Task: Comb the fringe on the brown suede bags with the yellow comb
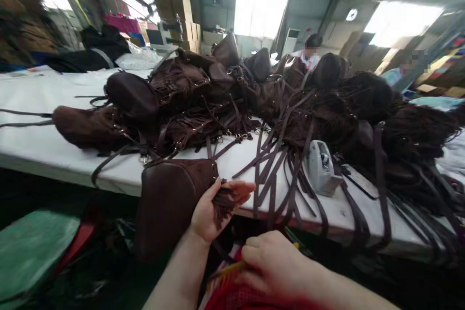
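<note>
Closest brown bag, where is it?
In the head view, the closest brown bag is left of center, at the near edge of the white table, beside the left grip.

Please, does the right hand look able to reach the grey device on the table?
Probably yes. The right hand is low, just in front; between it and the grey device I see mainly dark straps, nothing tall.
</note>
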`<state>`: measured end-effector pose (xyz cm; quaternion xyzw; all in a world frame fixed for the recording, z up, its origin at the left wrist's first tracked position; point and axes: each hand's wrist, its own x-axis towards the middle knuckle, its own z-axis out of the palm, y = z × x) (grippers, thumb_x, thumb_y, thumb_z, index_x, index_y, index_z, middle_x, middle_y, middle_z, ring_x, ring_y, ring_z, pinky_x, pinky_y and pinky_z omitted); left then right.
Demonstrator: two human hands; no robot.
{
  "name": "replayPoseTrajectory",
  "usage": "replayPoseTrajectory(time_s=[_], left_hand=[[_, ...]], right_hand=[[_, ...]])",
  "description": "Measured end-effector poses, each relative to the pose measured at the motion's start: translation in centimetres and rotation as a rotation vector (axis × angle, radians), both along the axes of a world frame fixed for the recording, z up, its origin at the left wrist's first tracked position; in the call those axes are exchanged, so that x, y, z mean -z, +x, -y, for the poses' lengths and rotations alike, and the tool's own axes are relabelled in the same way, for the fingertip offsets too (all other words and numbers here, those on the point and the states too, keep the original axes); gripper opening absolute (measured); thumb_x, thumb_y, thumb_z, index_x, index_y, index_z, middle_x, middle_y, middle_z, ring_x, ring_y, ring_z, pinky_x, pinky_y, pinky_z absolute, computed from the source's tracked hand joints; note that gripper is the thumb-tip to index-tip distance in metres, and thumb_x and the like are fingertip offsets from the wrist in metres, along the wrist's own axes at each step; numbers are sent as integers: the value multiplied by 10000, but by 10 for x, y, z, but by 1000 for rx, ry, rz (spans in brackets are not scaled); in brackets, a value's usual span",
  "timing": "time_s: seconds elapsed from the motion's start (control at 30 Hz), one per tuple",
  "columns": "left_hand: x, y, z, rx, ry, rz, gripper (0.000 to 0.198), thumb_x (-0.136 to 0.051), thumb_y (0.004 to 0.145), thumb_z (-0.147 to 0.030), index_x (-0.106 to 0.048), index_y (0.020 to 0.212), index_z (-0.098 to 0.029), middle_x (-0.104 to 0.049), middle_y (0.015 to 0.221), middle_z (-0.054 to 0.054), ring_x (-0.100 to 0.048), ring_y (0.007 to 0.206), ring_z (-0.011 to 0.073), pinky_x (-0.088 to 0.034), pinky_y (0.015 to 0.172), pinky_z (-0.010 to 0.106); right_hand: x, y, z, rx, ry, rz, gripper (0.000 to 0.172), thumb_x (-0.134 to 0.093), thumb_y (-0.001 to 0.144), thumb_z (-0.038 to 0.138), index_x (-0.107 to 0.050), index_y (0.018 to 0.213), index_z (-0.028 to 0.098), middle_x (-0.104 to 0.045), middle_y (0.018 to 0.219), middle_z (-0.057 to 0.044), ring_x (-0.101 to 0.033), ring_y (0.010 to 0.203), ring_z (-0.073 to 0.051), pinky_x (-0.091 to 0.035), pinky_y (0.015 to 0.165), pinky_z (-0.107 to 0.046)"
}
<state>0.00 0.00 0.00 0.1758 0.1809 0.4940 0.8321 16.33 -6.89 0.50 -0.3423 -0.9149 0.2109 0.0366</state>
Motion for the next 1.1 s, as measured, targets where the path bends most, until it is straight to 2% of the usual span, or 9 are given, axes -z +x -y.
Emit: replayPoseTrajectory(time_s=[0.07, 0.13, 0.23, 0.33, 0.5, 0.7, 0.8, 0.93, 1.1], left_hand=[[7, -14, 5, 177, 143, 46, 553, -252, 969, -352, -506, 523, -147, -523, 430, 31, -562, 442, 113, -449, 530, 215], [13, -28, 12, 318, 267, 90, 585, -222, 964, -331, -377, 420, -182, -317, 280, -22, -362, 253, 77, -315, 364, 190], [15, -46, 28, 460, 417, 162, 575, -189, 936, -304, -287, 376, -216, -243, 224, -15, -253, 191, 78, -205, 290, 197], [7, -53, 43, 487, 511, 221, 565, -202, 918, -307, -314, 370, -226, -264, 199, -1, -269, 181, 88, -236, 286, 198], [-6, -47, 54, 479, 551, 215, 562, -220, 911, -311, -310, 364, -224, -273, 186, 7, -270, 177, 75, -251, 292, 177], [-2, -39, 53, 522, 544, 213, 556, -235, 906, -320, -315, 364, -223, -265, 191, 1, -263, 173, 70, -245, 281, 172], [0, -32, 52, 549, 532, 236, 555, -238, 904, -325, -317, 365, -222, -277, 200, 5, -277, 177, 73, -247, 274, 167], [2, -26, 50, 571, 478, 218, 562, -268, 898, -355, -325, 355, -222, -282, 208, 4, -269, 177, 75, -235, 261, 173], [13, -14, 50, 673, 462, 375, 568, -253, 901, -359, -342, 355, -233, -300, 205, 5, -317, 172, 93, -261, 265, 189]], right_hand=[[-2, 10, -5, 230, -51, -146, 318, -542, 849, 438, -543, 687, 165, -568, 650, 11, -447, 562, -101, -262, 510, -244], [-5, 19, -13, 420, -115, -322, 319, -519, 859, 444, -555, 718, 161, -573, 660, 0, -468, 578, -110, -305, 516, -233], [-6, 24, -29, 640, -236, -645, 320, -591, 807, 431, -571, 964, 153, -636, 877, -47, -560, 761, -166, -433, 648, -258], [-1, 17, -40, 703, -285, -744, 561, -760, 617, 336, -521, 1091, 156, -626, 1029, -69, -572, 908, -218, -466, 793, -328], [19, -9, -37, 637, -456, -856, 492, -742, 588, 236, -522, 1021, 158, -631, 967, -47, -593, 858, -197, -488, 786, -323], [29, -16, -30, 594, -575, -883, 438, -714, 585, 199, -544, 987, 166, -622, 924, -18, -566, 843, -174, -473, 770, -299], [31, -13, -31, 603, -868, -962, 426, -693, 569, 158, -536, 965, 168, -602, 794, 26, -543, 662, -114, -448, 591, -229], [29, -8, -31, 500, -1295, -1090, 451, -678, 603, 141, -518, 1023, 183, -476, 546, 102, -368, 378, -45, -253, 362, -166], [34, -16, -35, 216, -1577, -1256, 576, -713, 571, 86, -524, 1106, 185, -547, 664, 63, -411, 396, -27, -195, 338, -154]])
